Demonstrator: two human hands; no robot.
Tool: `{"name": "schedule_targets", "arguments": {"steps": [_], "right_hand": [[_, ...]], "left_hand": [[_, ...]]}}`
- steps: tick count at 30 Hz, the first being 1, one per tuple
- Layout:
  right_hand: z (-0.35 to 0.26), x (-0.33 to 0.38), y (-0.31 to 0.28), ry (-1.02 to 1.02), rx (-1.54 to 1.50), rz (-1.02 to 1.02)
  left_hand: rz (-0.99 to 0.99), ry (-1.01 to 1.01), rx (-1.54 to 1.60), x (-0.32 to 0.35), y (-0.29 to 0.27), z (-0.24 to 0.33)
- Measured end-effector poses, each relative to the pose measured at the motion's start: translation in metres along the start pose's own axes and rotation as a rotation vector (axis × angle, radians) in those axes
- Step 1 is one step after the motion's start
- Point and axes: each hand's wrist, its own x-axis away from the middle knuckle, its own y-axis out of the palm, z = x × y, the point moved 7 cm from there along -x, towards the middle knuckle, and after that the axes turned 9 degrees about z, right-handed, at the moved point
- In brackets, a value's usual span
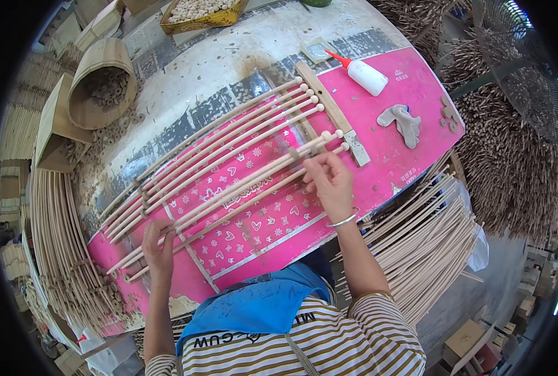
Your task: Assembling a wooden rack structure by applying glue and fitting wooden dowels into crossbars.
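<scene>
Several thin wooden sticks (229, 145) with round ball ends lie side by side across the pink sheet. On the left, my left hand (158, 245) is closed around a wooden stick near its plain end. Close to the balls, my right hand (330, 182) has its fingers curled together over the lowest stick; what is between the fingertips is hidden. A blurred brownish piece (293, 152) sits on the sticks just beside that hand. Some small wooden rings (143, 199) are on the upper sticks toward the left. The ball ends (314, 99) line up near a wooden bar (332, 109).
A white glue bottle (368, 78) with red tip and a grey glove (402, 123) lie at right. A wooden bucket (101, 88) of rings stands left, a yellow tray (200, 15) of balls behind. Stick bundles (423, 244) flank the table; a fan (523, 62) stands far right.
</scene>
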Motion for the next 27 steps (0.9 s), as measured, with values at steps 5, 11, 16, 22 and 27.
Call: {"name": "schedule_targets", "arguments": {"steps": [5,11,16,22,27], "right_hand": [[0.002,-0.002,-0.025,-0.04,-0.027,0.046],[0.007,0.001,-0.044,-0.055,-0.01,0.076],[0.006,0.002,-0.046,-0.057,-0.026,0.068],[0.003,-0.003,-0.042,-0.083,-0.01,0.04],[-0.001,0.001,-0.01,-0.116,0.002,-0.081]], "left_hand": [[-0.052,0.059,-0.064,-0.03,0.033,0.004],[-0.097,0.012,0.005,-0.034,0.057,0.006],[-0.139,0.037,-0.064,-0.034,0.063,0.01],[-0.203,0.166,-0.131,-0.049,0.073,0.021],[0.047,0.278,-0.29,-0.064,0.017,0.019]]}}
